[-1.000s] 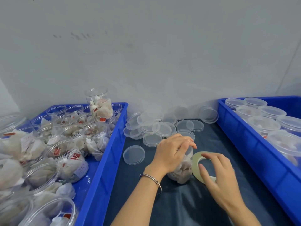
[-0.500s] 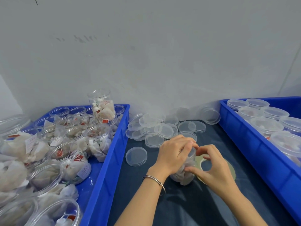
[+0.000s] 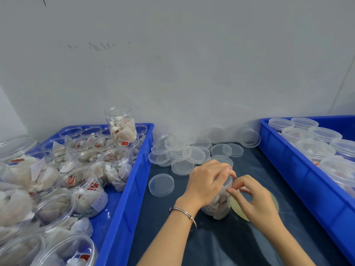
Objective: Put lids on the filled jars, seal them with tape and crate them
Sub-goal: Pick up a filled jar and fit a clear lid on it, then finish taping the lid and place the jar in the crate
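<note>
Two bare hands meet at one jar in the middle of the dark table covering (image 3: 221, 244). The left hand (image 3: 206, 184) is curled over the top and upper wall of a small clear plastic jar stuffed with white paper sachets (image 3: 218, 206), gripping it upright on the cloth. The right hand (image 3: 253, 198) pinches at the jar's rim with thumb and forefinger; it seems to be working a tape end onto the lid seam, though the clear strip itself cannot be made out. Just beside the jar, partly under the right hand, lies a flat pale yellowish roll of tape (image 3: 274, 203).

The jar looks light and thin-walled, probably smooth enough to slip and soft enough to flex under a hard squeeze (the sachets inside add little weight). A steady hold around the lid and shoulder, as the left hand has it, should let it turn while the seam is taped.

Behind the hands a heap of loose clear round plastic lids (image 3: 194, 154) lies against the wall. The blue plastic crate on the left (image 3: 134, 169) holds open filled jars; the blue plastic crate on the right (image 3: 299, 169) holds lidded ones.
</note>
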`<action>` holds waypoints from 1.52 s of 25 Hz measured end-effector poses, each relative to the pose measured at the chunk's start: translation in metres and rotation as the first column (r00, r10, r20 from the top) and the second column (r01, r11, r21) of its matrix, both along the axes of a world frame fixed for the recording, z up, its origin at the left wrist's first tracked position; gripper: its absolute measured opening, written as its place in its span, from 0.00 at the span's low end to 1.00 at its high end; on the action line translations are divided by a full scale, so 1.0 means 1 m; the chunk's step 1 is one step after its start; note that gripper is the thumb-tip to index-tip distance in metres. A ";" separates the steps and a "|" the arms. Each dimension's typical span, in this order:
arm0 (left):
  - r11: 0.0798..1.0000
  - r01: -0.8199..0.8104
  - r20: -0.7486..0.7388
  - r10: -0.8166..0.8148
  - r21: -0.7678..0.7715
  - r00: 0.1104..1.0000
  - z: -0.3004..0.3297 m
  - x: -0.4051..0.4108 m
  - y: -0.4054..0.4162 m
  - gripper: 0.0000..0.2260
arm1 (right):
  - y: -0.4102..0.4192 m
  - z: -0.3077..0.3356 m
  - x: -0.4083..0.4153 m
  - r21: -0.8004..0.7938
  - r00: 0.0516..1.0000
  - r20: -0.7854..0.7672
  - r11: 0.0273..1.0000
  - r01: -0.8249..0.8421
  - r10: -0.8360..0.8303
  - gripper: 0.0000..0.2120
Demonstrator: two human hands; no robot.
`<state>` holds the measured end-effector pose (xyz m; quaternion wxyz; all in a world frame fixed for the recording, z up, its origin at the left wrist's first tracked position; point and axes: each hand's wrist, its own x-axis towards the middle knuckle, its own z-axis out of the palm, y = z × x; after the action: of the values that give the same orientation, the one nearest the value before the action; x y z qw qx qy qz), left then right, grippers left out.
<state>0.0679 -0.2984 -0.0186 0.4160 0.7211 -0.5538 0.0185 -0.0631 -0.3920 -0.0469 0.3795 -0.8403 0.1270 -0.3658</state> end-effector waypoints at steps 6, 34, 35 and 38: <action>0.997 0.056 -0.028 -0.055 0.048 0.998 0.006 0.000 0.003 0.16 | -0.014 -0.001 0.010 0.334 0.999 -0.049 0.942 0.029 -0.013 0.22; 0.952 0.242 -0.506 -0.304 -0.186 0.807 0.053 -0.136 -0.102 0.44 | -0.078 0.111 -0.103 0.199 0.887 0.328 0.942 0.271 -0.325 0.34; 0.951 0.283 -0.508 -0.306 -0.124 0.805 0.053 -0.151 -0.114 0.43 | -0.092 0.112 -0.114 0.193 0.815 0.375 0.897 0.398 -0.442 0.34; 0.915 0.376 -0.370 -0.301 0.149 0.879 0.045 -0.188 -0.142 0.42 | -0.133 0.097 -0.136 0.248 0.604 0.338 0.688 0.682 -0.722 0.37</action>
<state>-0.1203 -0.4404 0.0268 0.4208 0.6457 -0.5905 -0.2395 -0.1989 -0.5247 0.0501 0.2620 -0.6074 0.3810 -0.6460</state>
